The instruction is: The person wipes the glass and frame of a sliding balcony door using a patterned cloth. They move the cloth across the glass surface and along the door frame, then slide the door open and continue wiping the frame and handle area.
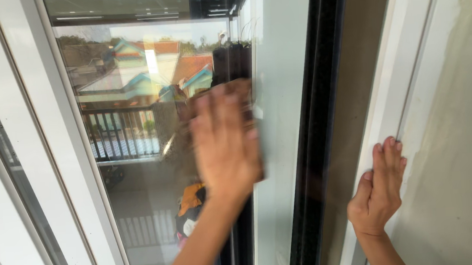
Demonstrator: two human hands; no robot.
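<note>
Here, the left hand [226, 141], fingers together and blurred, presses flat on the window glass [134, 101], seemingly over a cloth. Right of the glass, the right hand [380, 186], fingers together, braces on the white frame [387, 83]. Wiping looks midway; smears remain.

window frame [41, 124]: white, plain; glass pane [134, 101]: clear, reflecting orange-red roofs, teal gables, pale sky and a dark railing in vertical bars, with an orange and pink patch low down. vertical strip [316, 127] beside the glass: black, with a dull brown band [355, 96] to its right; door frame [393, 83]: white. wall [457, 133]: off-white with faint grey-green smudges; cloth [191, 124] under the left hand [225, 141]: brownish, blurred.
</note>
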